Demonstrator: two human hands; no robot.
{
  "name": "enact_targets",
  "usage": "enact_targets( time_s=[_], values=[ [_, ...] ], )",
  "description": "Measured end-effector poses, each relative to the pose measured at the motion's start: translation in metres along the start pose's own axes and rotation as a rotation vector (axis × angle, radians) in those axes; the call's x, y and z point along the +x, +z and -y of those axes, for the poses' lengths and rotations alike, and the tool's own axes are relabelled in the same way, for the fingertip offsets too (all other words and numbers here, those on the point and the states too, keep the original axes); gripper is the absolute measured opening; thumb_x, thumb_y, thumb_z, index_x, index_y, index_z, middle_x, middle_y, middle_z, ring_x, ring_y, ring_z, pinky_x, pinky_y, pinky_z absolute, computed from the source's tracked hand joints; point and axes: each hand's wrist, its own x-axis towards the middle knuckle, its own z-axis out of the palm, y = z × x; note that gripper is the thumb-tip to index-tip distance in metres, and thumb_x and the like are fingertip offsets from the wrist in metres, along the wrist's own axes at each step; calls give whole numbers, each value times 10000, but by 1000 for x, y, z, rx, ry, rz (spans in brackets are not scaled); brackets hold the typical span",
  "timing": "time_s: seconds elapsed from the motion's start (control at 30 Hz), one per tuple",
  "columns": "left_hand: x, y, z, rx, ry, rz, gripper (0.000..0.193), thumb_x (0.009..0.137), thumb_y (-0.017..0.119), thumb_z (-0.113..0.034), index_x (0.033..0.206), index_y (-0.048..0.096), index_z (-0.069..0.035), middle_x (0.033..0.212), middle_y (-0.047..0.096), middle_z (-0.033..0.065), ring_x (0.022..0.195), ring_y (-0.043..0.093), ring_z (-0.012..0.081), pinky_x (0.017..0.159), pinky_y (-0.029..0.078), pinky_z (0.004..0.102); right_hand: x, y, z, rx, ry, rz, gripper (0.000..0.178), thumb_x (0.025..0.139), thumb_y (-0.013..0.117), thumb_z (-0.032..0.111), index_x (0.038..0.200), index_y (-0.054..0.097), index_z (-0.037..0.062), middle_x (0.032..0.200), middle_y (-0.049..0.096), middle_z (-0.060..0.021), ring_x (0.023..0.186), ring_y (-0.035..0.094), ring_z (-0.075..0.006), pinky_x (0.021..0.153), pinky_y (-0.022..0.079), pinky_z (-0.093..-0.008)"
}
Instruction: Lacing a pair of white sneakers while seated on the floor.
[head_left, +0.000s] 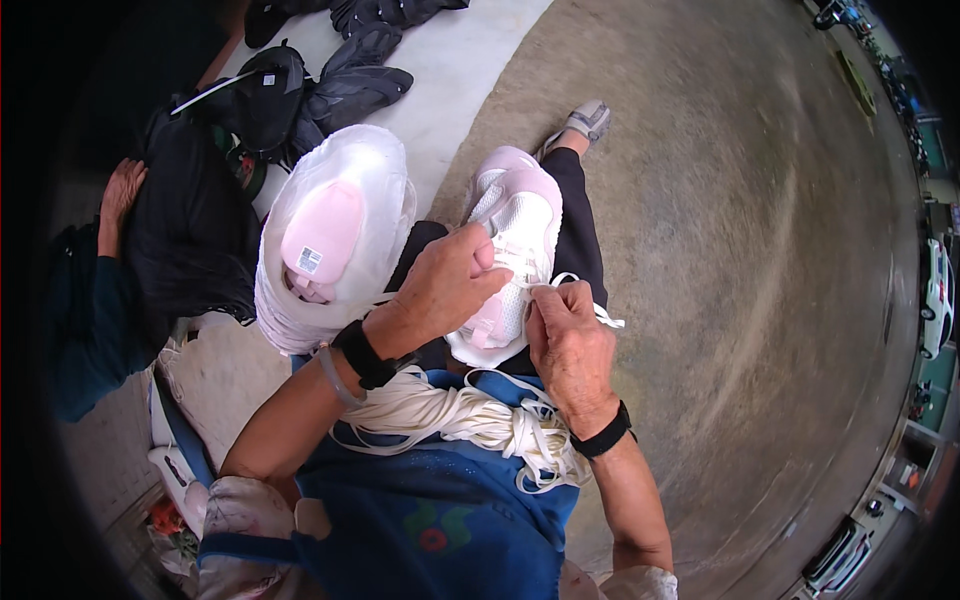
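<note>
A pink and white sneaker [545, 225] rests across my lap, toe pointing away from me. My left hand [445, 280] is closed in a pinch over its lacing, on a white shoelace [384, 298] whose tail shows beside the wrist. On the shoe's right side, my right hand [573, 345] pinches the lace too; a loose end [608, 320] sticks out past the knuckles. The fingertips partly hide the eyelets. A bundle of cream laces [470, 420] lies over the blue apron [400, 510] on my lap.
Left of the sneaker stands a white bag [385, 150] holding pink insoles [325, 225]. Black shoes [350, 85] lie on a pale surface at the upper left. Another person's hand [122, 188] is at the far left. Parked vehicles [937, 298] line the right edge.
</note>
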Motion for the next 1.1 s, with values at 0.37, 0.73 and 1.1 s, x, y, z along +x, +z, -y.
enact_targets(
  time_s=[0.37,0.73,1.1],
  values=[
    [1,5,4,8,66,-25,344,770,743,-207,859,482,-2,727,571,191,682,581,359,624,461,416,-13,-36,13,812,145,367,91,676,530,-56,725,566,11,684,481,-66,612,482,-163,541,368,-298],
    [0,6,1,86,67,1,338,803,692,-279,888,487,-24,830,609,217,834,606,419,738,472,469,-54,-147,99,1466,-346,768,143,873,561,78,796,646,-6,686,564,-137,537,563,-247,419,391,-328],
    [-4,-1,8,-39,21,-6,294,812,718,-214,902,541,4,749,605,133,661,591,224,608,476,342,-83,-160,90,1374,-82,-251,88,859,554,39,783,599,43,739,531,-35,634,528,-164,552,400,-285]
  ],
)
